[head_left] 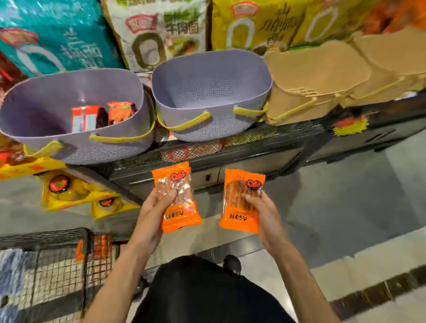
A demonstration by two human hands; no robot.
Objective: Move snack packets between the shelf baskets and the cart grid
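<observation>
Snack packets, two orange ones, are riding in front of us below the shelf edge (243, 145). Our left hand (152, 209) is gripping the left packet (182, 218) with its thumb curled across the clear window. Our right hand (267, 215) is pinching the right packet (236, 206) along its right side, fingertips over the front. We are judging both as light, crinkly film bags with thin sticks inside, so the wrap is probably slippery and the contents are likely to snap if squeezed. Holding across the middle with flat fingers, or by the sealed orange ends, is looking like the safer grip. The two packets are hanging apart from each other, touching neither the shelf nor a basket. Above, the right basket (212, 89) is standing with nothing showing inside, its mouth tilted towards us, so it is offering the widest opening. The left basket (36, 107) is already holding red and orange packets (89, 118) at its right side. Both soft rims and the yellow handles (189, 122) are hanging over the shelf front, so we are expecting to lift over them rather than brush them. Tan baskets (313, 80) are crowding the right. The cart grid (54, 268) is sitting low at our left with orange packets (99, 245) at its corner, and bare floor (353, 192) is lying open to the right.
</observation>
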